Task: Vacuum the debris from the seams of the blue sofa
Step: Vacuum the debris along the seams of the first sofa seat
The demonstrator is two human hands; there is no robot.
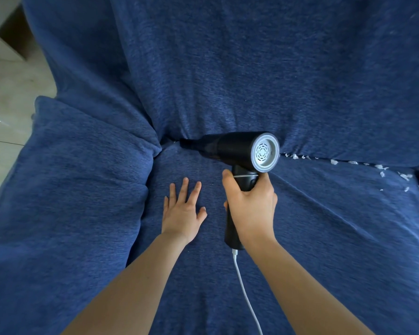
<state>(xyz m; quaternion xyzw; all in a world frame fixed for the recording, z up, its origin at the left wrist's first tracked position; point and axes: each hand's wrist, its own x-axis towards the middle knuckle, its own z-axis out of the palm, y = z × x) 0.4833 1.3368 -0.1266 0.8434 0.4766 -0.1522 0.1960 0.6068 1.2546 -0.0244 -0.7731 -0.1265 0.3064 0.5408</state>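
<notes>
The vacuum [237, 151] was gripped by its handle in the right hand [250, 201], its nozzle pushed into the sofa [228, 56] seam near the left corner; the left hand [183, 209] lay flat on the seat; white debris [334, 162] was left along the seam to the right — a slow pass that way, nozzle kept deep, would be advised

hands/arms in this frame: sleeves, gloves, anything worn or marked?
Both arms are bare up to the frame edge, no sleeves in view. Left hand and right hand: no gloves, rings, watch or bands visible. No markings or tags. Nails short and unpainted, as far as visible.
</notes>
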